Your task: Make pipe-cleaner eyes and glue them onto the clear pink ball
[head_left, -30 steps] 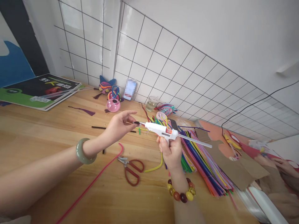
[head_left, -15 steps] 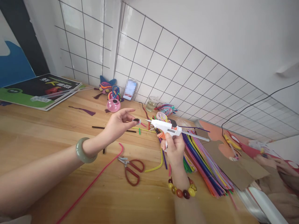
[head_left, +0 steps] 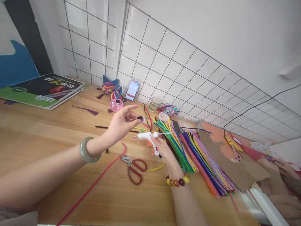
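Observation:
Between thumb and forefinger, my left hand pinches a small coil, black with a pale, bluish edge; its exact kind is too small to make out. My right hand is wrapped around the handle of a white glue gun, whose nozzle points left, just below the coil. A clear glue stick juts out of the gun's back. Red-handled scissors lie on the table below the gun. A long pink pipe cleaner stretches across the table under my left forearm.
Bundles of coloured pipe cleaners lie to the right, beside brown cardboard. Along the wall stand a pink bowl, a phone, a glass jar and colourful fish-like crafts. Another person's hands are at far right.
My right hand has brought the glue gun left and down, away from the pipe cleaner bundles and beneath the coil. My left hand still holds the coil, nearly in place.

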Motion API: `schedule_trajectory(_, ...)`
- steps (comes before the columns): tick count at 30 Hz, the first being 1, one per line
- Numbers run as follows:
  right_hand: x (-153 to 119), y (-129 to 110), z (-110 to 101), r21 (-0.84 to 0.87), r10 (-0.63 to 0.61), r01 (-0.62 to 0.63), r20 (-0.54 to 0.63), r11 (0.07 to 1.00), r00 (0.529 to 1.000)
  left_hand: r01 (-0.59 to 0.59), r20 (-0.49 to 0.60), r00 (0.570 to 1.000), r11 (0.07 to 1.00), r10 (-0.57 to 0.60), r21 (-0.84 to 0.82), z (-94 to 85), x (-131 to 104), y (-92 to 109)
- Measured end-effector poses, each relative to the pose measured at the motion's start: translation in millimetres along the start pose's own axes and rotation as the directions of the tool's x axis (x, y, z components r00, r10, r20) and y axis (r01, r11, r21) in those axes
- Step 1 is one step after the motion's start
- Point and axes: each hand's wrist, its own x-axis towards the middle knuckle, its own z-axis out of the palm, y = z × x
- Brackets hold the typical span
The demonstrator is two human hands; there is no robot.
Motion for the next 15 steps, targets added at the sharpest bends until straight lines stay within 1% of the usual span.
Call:
schedule_trajectory(2,3.0,5.0,3.1,-0.089,0.004,-0.007,-0.024,0.996,1.000,-0.004,0.003,1.000,1.000,0.004,-0.004,0.2,-0.1,1.0)
schedule_trajectory(4,3.0,5.9,3.2,-0.185,-0.032,0.015,-0.086,0.983,0.996,-0.007,0.003,1.000,1.000,0.007,-0.006,0.5,-0.2,2.9)
schedule_trajectory(6,-1.8,0.8,3.7,-0.264,-0.101,0.053,-0.169,0.963,0.981,-0.014,0.006,1.000,1.000,0.014,-0.010,0.8,-0.5,5.3)
schedule_trajectory(9,-17.1,-16.5,14.8,-0.407,-0.267,0.144,-0.264,0.902,0.927,-0.028,0.009,1.000,0.999,0.029,-0.020,0.9,-1.2,8.9)
schedule_trajectory(10,-23.0,-23.3,22.3,-0.557,-0.395,0.211,-0.234,0.803,0.888,-0.031,0.008,0.999,0.999,0.031,-0.019,0.8,-1.4,9.9)
schedule_trajectory(11,-28.4,-29.8,31.7,-0.659,-0.480,0.275,-0.149,0.700,0.865,-0.031,0.008,0.999,0.999,0.031,-0.014,0.7,-1.5,10.7)
schedule_trajectory(12,-32.9,-35.6,42.4,-0.703,-0.498,0.325,-0.048,0.633,0.866,-0.031,0.009,0.999,1.000,0.031,-0.006,0.5,-1.6,11.2)
schedule_trajectory(13,-36.2,-40.3,53.9,-0.722,-0.467,0.348,0.039,0.598,0.883,-0.029,0.012,0.999,1.000,0.029,0.002,0.2,-1.6,11.3)
schedule_trajectory(14,-37.9,-44.0,65.7,-0.748,-0.407,0.341,0.104,0.570,0.907,-0.028,0.017,0.999,1.000,0.027,0.009,0.0,-1.5,11.0)
schedule_trajectory(15,-38.0,-46.5,77.2,-0.786,-0.334,0.310,0.141,0.534,0.932,-0.024,0.022,0.999,1.000,0.024,0.013,-0.3,-1.4,10.4)
